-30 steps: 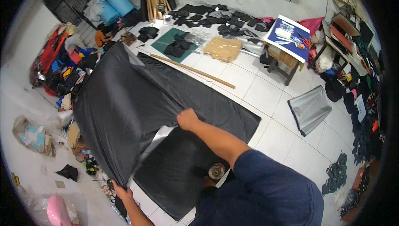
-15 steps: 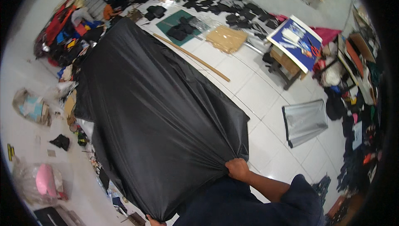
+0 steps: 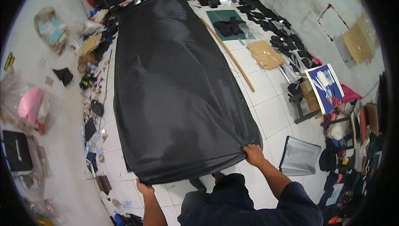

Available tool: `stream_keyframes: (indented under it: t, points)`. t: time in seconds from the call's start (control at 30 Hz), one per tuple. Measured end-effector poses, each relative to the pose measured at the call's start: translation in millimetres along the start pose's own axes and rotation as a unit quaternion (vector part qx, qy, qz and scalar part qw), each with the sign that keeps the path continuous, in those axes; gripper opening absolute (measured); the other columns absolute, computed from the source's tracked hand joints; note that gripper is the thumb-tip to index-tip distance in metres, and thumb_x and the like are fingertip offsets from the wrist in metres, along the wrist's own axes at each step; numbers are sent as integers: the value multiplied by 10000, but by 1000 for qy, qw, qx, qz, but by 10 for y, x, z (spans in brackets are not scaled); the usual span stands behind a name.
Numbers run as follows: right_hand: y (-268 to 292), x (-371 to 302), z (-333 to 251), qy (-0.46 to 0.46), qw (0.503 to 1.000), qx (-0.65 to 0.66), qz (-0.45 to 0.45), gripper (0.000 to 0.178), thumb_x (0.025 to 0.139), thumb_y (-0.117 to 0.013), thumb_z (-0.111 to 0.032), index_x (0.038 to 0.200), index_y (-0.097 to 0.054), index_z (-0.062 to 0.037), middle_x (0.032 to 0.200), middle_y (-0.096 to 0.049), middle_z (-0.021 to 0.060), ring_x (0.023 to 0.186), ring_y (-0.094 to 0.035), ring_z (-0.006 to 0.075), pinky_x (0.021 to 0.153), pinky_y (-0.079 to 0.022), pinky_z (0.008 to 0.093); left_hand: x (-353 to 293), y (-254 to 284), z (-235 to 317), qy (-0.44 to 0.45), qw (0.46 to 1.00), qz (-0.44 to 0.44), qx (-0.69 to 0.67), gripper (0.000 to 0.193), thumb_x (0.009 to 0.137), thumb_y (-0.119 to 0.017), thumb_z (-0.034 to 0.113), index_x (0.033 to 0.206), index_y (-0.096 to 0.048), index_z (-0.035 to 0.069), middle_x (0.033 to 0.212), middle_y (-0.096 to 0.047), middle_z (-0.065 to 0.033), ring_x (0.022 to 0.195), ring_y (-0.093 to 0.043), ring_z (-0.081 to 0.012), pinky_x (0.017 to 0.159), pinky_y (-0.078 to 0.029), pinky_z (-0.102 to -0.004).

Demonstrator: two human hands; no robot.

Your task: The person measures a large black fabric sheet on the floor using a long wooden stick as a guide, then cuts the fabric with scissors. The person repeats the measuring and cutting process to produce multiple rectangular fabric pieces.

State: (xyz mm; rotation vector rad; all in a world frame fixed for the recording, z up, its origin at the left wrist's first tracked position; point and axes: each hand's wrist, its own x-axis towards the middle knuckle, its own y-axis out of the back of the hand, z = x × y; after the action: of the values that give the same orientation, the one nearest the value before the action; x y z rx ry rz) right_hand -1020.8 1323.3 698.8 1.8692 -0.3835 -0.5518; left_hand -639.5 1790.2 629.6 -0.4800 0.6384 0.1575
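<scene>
A large sheet of black fabric (image 3: 174, 89) stretches away from me over the white tiled floor. At its near left corner, my left hand (image 3: 144, 187) is closed on the edge. My right hand (image 3: 254, 154) grips the near right corner, where creases fan out from the fist. Between the two hands the near edge hangs in a shallow fold above my feet. Light shines off the smooth surface in broad patches, and the far end reaches a heap of cloth.
Right of the fabric lies a wooden stick (image 3: 232, 60), with a green cutting mat (image 3: 226, 16) and brown plastic-wrapped packet (image 3: 265, 55) beyond. A small table (image 3: 311, 97) carries a blue board with scissors. A silver sheet (image 3: 301, 156) lies nearby. Clutter (image 3: 95, 109) lines the left wall.
The fabric has spread flatter and straighter, its bunched near end opening out. My left hand has come further into view, and the whole view has turned, shifting the room's things.
</scene>
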Motion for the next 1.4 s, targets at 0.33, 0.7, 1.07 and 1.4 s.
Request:
stream_keyframes:
  t: [0.33,0.7,1.07,1.4]
  points:
    - [-958,199,99,-65,995,-23,75,361,683,-666,-68,1042,-629,-79,1024,-593,155,1064,-563,361,996,-382,528,287,333,-247,7,995,91,31,312,979,-580,237,1215,-563,34,1161,-655,-96,1013,-663,-247,837,-556,-364]
    - [-3157,860,1407,-50,998,-26,11,338,650,-667,-41,978,-599,-85,906,-637,134,1012,-609,326,1076,-323,576,1427,1082,-1890,110,993,-17,44,264,937,-626,180,1152,-582,34,1088,-683,-90,939,-690,-199,720,-593,-293]
    - [-5150,1124,2403,-21,994,31,107,353,652,-614,-46,1001,-565,-47,878,-608,186,906,-579,401,893,-401,488,3563,2336,-2960,42,998,-41,22,527,950,-545,449,1296,-575,53,1285,-628,-104,1170,-594,-309,1021,-469,-499]
    - [-5328,1150,2750,-74,956,38,281,319,676,-585,0,994,-576,-21,940,-577,184,931,-520,414,855,-398,474,3805,2574,-2971,-44,988,-108,-101,655,940,-486,533,1414,-457,82,1409,-518,-124,1229,-538,-360,1041,-444,-543]
